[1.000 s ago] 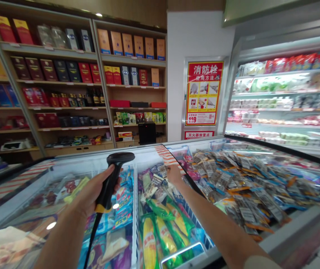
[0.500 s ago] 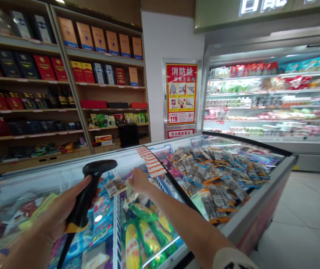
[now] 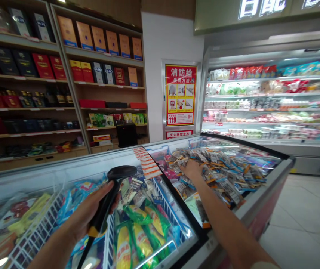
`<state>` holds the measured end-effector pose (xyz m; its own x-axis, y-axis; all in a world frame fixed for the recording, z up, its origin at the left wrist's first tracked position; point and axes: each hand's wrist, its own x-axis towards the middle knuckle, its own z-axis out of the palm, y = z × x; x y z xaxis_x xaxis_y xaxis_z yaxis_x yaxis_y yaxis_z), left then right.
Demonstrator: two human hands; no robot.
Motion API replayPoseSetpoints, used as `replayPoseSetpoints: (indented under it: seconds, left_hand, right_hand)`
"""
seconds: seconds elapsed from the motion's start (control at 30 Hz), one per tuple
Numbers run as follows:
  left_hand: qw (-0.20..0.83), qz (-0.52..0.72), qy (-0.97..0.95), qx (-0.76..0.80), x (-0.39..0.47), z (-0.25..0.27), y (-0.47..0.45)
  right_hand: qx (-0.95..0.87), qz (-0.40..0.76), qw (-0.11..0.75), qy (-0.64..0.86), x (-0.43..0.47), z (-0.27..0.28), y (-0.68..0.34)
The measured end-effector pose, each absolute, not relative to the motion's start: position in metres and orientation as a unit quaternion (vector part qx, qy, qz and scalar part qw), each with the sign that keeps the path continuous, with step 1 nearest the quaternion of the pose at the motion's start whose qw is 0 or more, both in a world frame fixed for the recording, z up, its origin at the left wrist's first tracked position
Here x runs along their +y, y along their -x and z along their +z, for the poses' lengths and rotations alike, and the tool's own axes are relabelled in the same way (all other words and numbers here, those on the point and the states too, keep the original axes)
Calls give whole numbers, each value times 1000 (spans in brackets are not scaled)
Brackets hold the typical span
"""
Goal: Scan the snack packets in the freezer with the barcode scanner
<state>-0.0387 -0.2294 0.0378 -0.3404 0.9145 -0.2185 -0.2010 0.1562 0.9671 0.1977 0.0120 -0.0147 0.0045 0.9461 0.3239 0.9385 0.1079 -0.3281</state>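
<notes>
Shop interior: wooden wall shelving (image 3: 108,56) with rows of boxed goods stands at the left, a red-and-yellow printed poster (image 3: 180,95) hangs on the white wall at centre, and a lit, open-fronted refrigerated cabinet (image 3: 302,144) filled with packaged goods occupies the right background. In the foreground lies a long chest freezer with a grey metal rim (image 3: 249,204); an orange-and-white striped strip (image 3: 148,163) crosses it beside a black frame bar. The left hand (image 3: 89,211) has its fingers wrapped closely round the handle of a black handheld barcode scanner with yellow trim (image 3: 104,209), held upright but tilted above the freezer, its black cord (image 3: 86,251) hanging below. Beyond and beneath it are white wire dividers (image 3: 32,239), blue plastic packets (image 3: 77,192), and yellow corn-shaped goods in green wrapping (image 3: 141,239). The right hand (image 3: 193,170) reaches to the heap of small, flat, grey-brown packets with orange and blue edges (image 3: 230,170), spread across the freezer's right-hand part; whether its fingers grip a packet cannot be told.
</notes>
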Motion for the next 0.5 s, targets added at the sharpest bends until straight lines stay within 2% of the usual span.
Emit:
replayPoseSetpoints:
  seconds: [0.2,0.37,0.5]
  left_hand:
    - [488,573,-292,590,-235,43,46]
    - [490,583,-292,579,-235,42,54]
    - [496,586,-299,567,-235,41,49]
  right_hand:
    - [-712,27,316,626,21,-6,-193]
    - [-711,29,343,613,23,-1,-191]
    - [-666,15,438,603,28,1,-193]
